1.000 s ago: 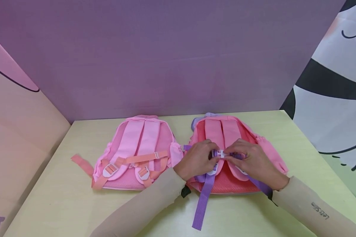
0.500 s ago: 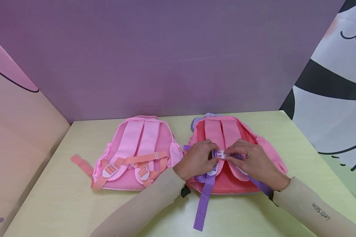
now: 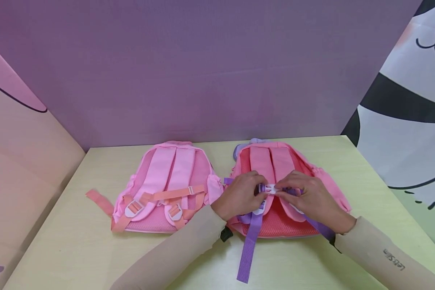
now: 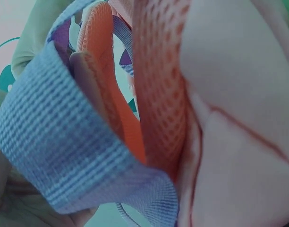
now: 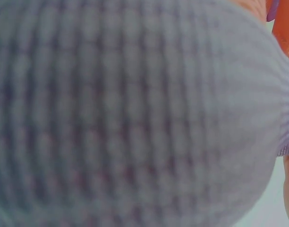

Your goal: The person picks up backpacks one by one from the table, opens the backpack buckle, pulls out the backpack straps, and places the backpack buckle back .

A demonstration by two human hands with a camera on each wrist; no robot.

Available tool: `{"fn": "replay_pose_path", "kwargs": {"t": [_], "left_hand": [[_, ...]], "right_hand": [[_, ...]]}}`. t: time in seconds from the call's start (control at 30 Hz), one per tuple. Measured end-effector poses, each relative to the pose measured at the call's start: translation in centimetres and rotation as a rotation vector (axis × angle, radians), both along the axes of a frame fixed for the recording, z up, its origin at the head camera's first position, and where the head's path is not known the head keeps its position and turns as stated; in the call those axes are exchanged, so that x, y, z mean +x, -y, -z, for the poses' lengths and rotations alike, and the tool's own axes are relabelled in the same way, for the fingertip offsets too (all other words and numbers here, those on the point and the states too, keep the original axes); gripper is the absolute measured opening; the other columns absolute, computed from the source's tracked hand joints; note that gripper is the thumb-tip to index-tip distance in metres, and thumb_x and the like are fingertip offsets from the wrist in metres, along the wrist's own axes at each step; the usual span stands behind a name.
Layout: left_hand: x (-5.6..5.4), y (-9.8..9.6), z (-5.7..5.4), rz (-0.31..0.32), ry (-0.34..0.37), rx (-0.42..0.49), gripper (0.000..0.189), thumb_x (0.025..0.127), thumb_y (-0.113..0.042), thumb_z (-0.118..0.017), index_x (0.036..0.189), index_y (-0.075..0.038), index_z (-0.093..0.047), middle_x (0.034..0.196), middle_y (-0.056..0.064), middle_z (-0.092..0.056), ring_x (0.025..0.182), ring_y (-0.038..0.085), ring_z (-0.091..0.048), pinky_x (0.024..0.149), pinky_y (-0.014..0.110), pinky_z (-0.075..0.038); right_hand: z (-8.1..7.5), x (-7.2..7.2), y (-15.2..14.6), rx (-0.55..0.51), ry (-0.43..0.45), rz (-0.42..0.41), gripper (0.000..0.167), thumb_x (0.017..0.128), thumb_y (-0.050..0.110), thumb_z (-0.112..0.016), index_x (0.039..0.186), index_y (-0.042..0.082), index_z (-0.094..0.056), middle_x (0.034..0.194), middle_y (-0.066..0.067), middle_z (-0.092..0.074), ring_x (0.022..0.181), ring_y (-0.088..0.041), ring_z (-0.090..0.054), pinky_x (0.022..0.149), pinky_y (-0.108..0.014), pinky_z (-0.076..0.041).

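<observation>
In the head view a coral-pink backpack (image 3: 280, 159) lies with its shoulder straps facing up. Over those straps, both hands meet at a small white buckle (image 3: 270, 189) on purple webbing. My left hand (image 3: 242, 194) pinches its left part between thumb and fingers. From the other side, the right hand (image 3: 309, 196) grips the right end with thumb and fingertips. A loose purple strap (image 3: 250, 251) hangs down onto the table. Close to the left wrist camera, a webbing loop (image 4: 73, 137) partly covers the hand. Blurred webbing (image 5: 135, 109) fills most of the right wrist view.
A lighter pink backpack (image 3: 181, 169) with orange webbing lies to the left, beside the left forearm. Both bags rest on a pale wooden table (image 3: 69, 241). A purple panel (image 3: 217, 72) stands behind, with printed panels at both sides.
Both hands keep their hold on the buckle and stay nearly in place. The loose end of the purple strap has shifted slightly to the right.
</observation>
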State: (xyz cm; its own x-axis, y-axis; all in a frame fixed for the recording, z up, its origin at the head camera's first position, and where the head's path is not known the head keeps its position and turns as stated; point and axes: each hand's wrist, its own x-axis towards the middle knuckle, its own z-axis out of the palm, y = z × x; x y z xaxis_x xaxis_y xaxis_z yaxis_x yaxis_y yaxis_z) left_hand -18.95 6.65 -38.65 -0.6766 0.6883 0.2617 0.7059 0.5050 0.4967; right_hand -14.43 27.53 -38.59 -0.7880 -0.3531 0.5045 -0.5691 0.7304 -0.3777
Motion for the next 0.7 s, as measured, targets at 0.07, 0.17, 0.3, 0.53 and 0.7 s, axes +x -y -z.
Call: {"fn": "replay_pose_path", "kwargs": {"t": [0.07,0.17,0.3,0.53,0.7], "left_hand": [[-0.03,0.03,0.02,0.001,-0.003,0.001,0.032,0.084,-0.021,-0.071,0.113,-0.009,-0.067,0.090,-0.005,-0.057,0.072,0.004,-0.049,0.060,0.012,-0.042],[-0.05,0.04,0.11,0.003,-0.006,0.002,0.032,0.084,-0.021,-0.071,0.113,-0.009,-0.067,0.090,-0.004,-0.057,0.072,0.004,-0.049,0.060,0.012,-0.041],[-0.02,0.07,0.17,0.005,-0.012,0.002,0.032,0.084,-0.021,-0.071,0.113,-0.009,-0.067,0.091,-0.004,-0.057,0.072,0.004,-0.048,0.060,0.012,-0.041],[0.08,0.07,0.04,-0.006,0.007,-0.001,0.031,0.084,-0.021,-0.071,0.113,-0.010,-0.067,0.090,-0.005,-0.056,0.072,0.004,-0.048,0.060,0.012,-0.041],[0.06,0.01,0.10,-0.009,0.001,-0.003,0.031,0.084,-0.022,-0.071,0.113,-0.010,-0.067,0.090,-0.006,-0.056,0.072,0.004,-0.048,0.059,0.012,-0.041]], "right_hand": [[-0.03,0.04,-0.04,0.006,0.002,0.008,0.033,0.067,0.009,-0.086,0.095,0.021,-0.073,0.087,0.016,-0.063,0.073,-0.003,-0.054,0.058,-0.022,-0.048],[-0.03,0.10,-0.12,0.010,0.012,0.017,0.033,0.067,0.009,-0.086,0.095,0.020,-0.073,0.087,0.015,-0.063,0.073,-0.003,-0.054,0.057,-0.022,-0.048],[0.04,0.16,-0.18,0.007,0.016,0.020,0.033,0.066,0.008,-0.086,0.095,0.021,-0.073,0.086,0.015,-0.063,0.071,-0.004,-0.053,0.055,-0.019,-0.045],[0.03,0.25,-0.20,-0.001,0.010,0.021,0.034,0.066,0.007,-0.086,0.094,0.020,-0.073,0.085,0.015,-0.063,0.069,-0.003,-0.051,0.054,-0.017,-0.042],[0.05,0.28,-0.32,-0.009,0.008,0.021,0.034,0.066,0.006,-0.086,0.094,0.020,-0.073,0.085,0.014,-0.064,0.069,-0.003,-0.052,0.054,-0.016,-0.042]]}}
